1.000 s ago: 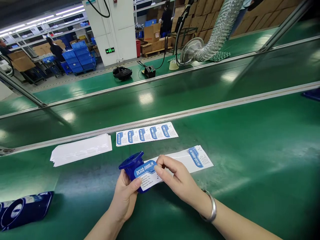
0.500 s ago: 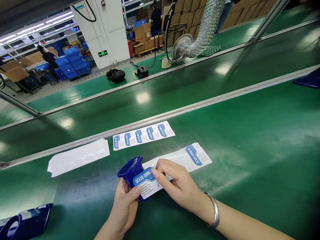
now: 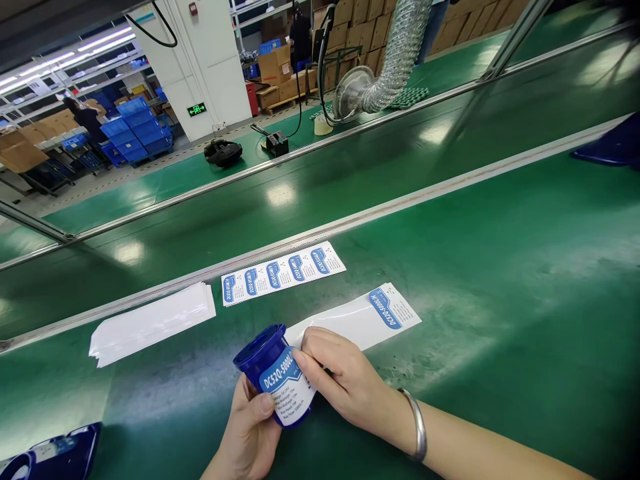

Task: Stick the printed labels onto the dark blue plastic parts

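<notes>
My left hand (image 3: 253,423) is wrapped round a dark blue flanged plastic housing (image 3: 260,348), tilted, its wider rim at the upper end. A white and blue label (image 3: 289,400) printed "DC52Q-5000L/H" lies against its side, my left thumb at the label's left edge. The fingers of my right hand (image 3: 345,373) pinch the label's right part, and cover the end of the print. Behind that hand, a backing strip (image 3: 340,317) lies on the green surface with a single label on its right end.
A sheet of several labels (image 3: 284,273) and a stack of white strips (image 3: 153,323) lie near the metal rail (image 3: 360,223). Blue glossy parts sit at the lower left (image 3: 60,453) and right edge (image 3: 610,143). Beyond the rail stand a flexible duct (image 3: 397,60) and a black tool stand (image 3: 276,143).
The label, which stood off flat from the housing, now curves round its side. Both hands and the housing sit slightly lower in view, and the right hand has shifted a little left.
</notes>
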A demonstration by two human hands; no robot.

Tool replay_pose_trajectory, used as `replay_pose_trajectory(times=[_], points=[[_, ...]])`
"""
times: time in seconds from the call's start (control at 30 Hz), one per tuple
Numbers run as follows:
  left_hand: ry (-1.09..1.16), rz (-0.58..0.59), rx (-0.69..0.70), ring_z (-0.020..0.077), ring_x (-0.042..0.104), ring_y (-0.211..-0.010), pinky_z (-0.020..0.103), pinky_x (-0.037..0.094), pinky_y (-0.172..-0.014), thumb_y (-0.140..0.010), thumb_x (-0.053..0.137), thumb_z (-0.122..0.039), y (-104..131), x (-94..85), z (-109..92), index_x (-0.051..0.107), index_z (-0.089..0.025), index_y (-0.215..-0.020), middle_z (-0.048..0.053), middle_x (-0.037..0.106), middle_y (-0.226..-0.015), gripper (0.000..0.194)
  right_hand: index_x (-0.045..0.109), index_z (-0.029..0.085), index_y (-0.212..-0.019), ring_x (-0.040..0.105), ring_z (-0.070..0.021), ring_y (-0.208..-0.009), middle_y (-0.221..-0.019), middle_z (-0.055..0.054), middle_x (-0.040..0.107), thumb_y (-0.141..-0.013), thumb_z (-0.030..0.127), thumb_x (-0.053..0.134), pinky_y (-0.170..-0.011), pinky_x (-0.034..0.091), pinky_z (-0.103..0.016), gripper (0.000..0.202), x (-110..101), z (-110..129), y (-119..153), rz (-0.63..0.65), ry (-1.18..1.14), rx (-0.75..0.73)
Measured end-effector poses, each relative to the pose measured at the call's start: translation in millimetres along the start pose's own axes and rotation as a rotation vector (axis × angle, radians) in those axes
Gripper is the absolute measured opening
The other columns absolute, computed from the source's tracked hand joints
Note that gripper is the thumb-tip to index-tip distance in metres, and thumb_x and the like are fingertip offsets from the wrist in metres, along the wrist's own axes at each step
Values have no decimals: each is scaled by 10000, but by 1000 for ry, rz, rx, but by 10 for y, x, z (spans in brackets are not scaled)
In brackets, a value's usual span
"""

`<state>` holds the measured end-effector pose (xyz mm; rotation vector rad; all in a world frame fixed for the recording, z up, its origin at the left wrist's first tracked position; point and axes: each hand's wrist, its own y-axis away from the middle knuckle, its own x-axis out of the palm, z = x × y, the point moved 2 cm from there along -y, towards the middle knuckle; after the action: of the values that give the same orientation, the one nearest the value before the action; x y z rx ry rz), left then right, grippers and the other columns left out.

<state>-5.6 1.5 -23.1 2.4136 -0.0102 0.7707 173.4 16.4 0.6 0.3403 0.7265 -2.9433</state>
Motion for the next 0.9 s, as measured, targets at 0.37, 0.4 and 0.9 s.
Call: replay_pose_trajectory(times=[0.37,0.4,0.9], points=[[6,221,-10,327,691,-1141,456,497,-1068,-669,905,-377,-94,-17,20,763,-204,-1079,100,785,-1069,467,396,232,-924,449,-186,-741,-869,-10,429,-1103,487,431,-667,403,-318,314,264,-117,203,-131,-350,249],[23,254,-13,320,692,-1138,445,505,-1057,-705,881,-381,-112,-5,16,762,-193,-1088,104,783,-1076,443,407,234,-970,459,-186,-741,-881,-10,438,-1099,505,437,-665,414,-316,302,285,-137,216,-131,-371,278],[239,626,-420,215,732,-768,274,607,-556,-1010,369,-564,-113,203,139,661,1,-1204,227,725,-1006,665,448,296,-1429,607,-153,-625,-1380,-125,534,-1041,672,446,-380,412,-231,540,75,-185,167,68,-603,456]])
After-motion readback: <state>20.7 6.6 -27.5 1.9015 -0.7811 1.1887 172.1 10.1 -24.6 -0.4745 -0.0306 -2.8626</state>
